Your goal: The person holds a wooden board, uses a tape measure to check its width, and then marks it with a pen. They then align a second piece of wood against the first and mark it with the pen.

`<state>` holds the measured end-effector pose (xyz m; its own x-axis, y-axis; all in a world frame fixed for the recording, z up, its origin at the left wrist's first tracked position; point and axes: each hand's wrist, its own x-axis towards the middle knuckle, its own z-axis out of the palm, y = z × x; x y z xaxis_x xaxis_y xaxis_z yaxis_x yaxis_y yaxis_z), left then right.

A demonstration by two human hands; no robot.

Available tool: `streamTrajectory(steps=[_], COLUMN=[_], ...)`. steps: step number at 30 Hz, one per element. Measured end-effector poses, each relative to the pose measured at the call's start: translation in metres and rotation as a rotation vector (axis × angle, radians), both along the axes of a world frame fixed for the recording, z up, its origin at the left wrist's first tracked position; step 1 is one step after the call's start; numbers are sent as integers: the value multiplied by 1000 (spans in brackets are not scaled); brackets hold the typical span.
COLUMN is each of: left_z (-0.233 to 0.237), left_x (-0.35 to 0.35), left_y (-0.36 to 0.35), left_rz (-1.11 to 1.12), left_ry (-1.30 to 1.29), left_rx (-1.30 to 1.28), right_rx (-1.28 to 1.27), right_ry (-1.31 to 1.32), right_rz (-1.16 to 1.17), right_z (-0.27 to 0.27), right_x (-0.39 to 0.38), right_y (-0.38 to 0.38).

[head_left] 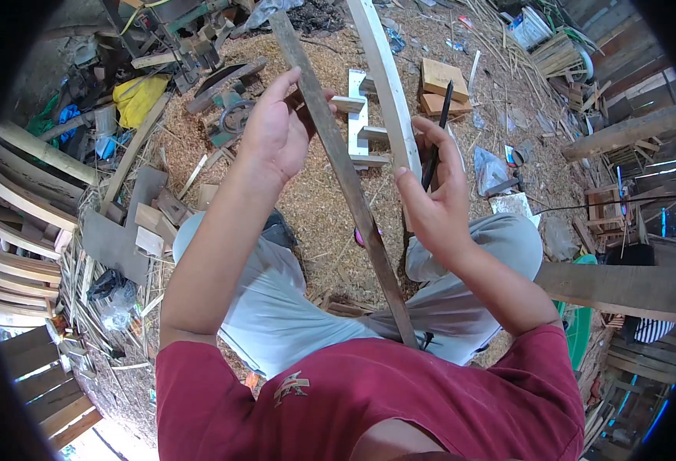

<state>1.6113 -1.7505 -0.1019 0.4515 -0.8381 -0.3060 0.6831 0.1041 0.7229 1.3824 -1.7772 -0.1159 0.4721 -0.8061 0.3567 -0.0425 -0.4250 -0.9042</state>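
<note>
My left hand (276, 131) is closed around the upper part of a long dark wooden strip (353, 192), its fingers partly hidden behind the wood. The strip slants down across my lap to my shirt. On the other side, my right hand (439, 192) grips a pale, slightly curved wooden strip (386, 77), the thumb against its edge. A thin black stick, perhaps a pencil (447, 104), passes between the fingers of that hand. Beyond the hands, a white wooden piece with short crosspieces (358, 115) lies on the ground.
Sawdust (319, 223) covers the ground. Wood blocks (444, 81) lie ahead, and a green metal tool (232, 119) sits at left near a yellow bag (138, 100). Curved wooden pieces (23, 261) are stacked at far left. A plank (622, 290) extends at my right.
</note>
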Motion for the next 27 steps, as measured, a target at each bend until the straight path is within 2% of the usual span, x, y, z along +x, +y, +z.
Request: streamTrajectory(steps=[5,9,19,23,27], left_z=[-13,-17,-32,-40,-38], left_x=[3,5,20,28,25], left_y=[-6,-6,-18,-24,-21], left_rz=[5,-27,21,99,74], left_ry=[-87,-101,-181,-148,-123], left_rx=[-1,-3,48,66,58], right_rx=[20,172,183,158,112], right_ry=[-12,-74,-78,-65,-67], right_rz=[2,7,30,33,55], right_z=[8,8,13,11,11], right_x=[-1,-3,-7,-10,-11], right_y=[-3,-5,-4,-3,-4])
